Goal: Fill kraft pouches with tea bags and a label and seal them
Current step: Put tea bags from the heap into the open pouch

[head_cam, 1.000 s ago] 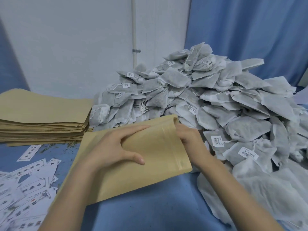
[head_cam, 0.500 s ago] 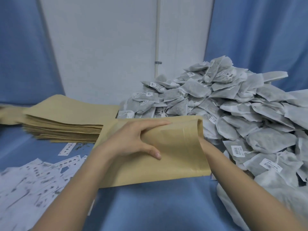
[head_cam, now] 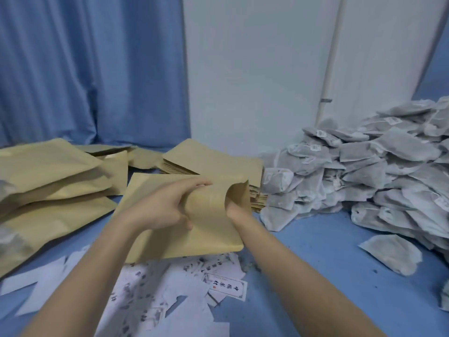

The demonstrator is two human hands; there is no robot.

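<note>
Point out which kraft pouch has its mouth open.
The pouch in hand: left hand grips it, right hand reaches into its mouth. The stacked pouches lie flat.

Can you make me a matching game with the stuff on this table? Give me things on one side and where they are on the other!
Things:
1. tea bags
2. labels
3. right hand
4. full pouches

Places:
A. inside the open pouch
B. heaped on the right
C. stacked on the left
D. scattered at the front, nearest the person

Pairs: 1-B, 2-D, 3-A, 4-C

Tan kraft pouch, mouth open, lies over white labels.
</note>
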